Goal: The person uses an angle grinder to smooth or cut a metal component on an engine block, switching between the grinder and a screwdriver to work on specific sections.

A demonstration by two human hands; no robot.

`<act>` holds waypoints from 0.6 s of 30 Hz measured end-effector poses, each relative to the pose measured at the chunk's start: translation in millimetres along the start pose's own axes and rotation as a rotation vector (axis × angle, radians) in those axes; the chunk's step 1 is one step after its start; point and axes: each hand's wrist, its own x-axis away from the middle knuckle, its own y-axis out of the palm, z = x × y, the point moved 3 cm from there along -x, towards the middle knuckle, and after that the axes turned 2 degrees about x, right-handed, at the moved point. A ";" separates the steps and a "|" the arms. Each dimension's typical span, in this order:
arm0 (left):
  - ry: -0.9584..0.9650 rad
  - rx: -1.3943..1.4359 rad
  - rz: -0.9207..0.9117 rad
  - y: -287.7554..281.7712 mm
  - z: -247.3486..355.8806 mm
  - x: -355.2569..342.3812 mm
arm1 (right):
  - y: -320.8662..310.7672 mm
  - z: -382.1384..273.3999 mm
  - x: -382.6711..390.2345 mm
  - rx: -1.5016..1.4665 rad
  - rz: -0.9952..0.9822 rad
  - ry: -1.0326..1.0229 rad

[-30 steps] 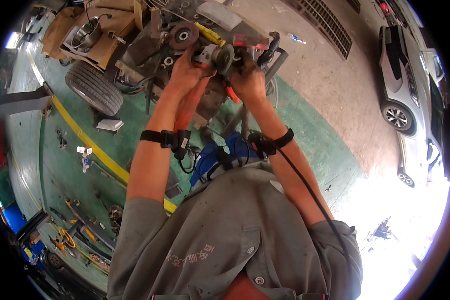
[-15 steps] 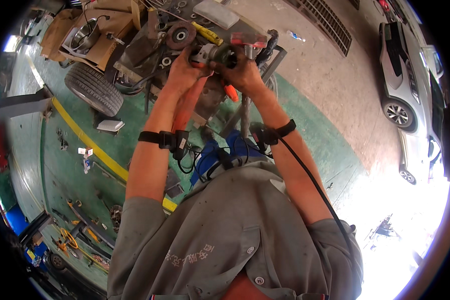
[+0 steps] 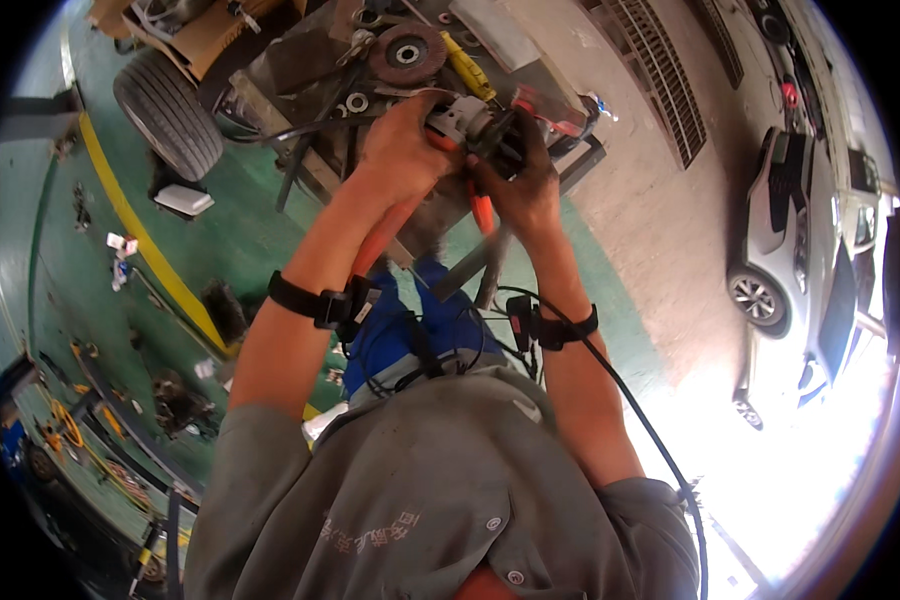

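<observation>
An angle grinder with an orange body (image 3: 383,238) and a silver head (image 3: 460,118) is between my hands over the cluttered workbench. My left hand (image 3: 405,150) is closed around it just behind the head. My right hand (image 3: 526,182) has its fingers curled at the dark disc end (image 3: 490,128) and grips there; the fingertips are partly hidden. Below the head, between my hands, an orange handle-like piece (image 3: 481,208) sticks out. Beyond my left hand lies a brown flap disc (image 3: 407,53). A yellow-handled tool (image 3: 468,65) rests beside it, and a red metal piece (image 3: 550,110) sits past my right fingers.
Washers (image 3: 356,102) and metal parts litter the bench, with a grey slab (image 3: 494,32) at its far edge. A tire (image 3: 168,112) and cardboard box (image 3: 210,35) stand left. A floor grate (image 3: 655,75) and silver car (image 3: 775,235) are right. A black cable (image 3: 625,390) runs along my right arm.
The view has shifted, and my hands and the grinder sit lower and farther right in it. My right fingers have changed position around the disc end. My left hand keeps its grip.
</observation>
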 end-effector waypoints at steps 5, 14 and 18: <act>0.145 -0.017 0.076 5.9 -6.1 -0.5 | -3.4 17.8 2.0 -0.106 -0.055 0.020; 0.265 0.020 0.197 11.3 -20.8 -4.8 | 3.3 -4.3 2.5 -0.124 -0.049 0.028; 0.274 0.005 0.200 10.8 -23.0 -5.1 | -1.5 -11.4 4.9 -0.180 -0.045 0.040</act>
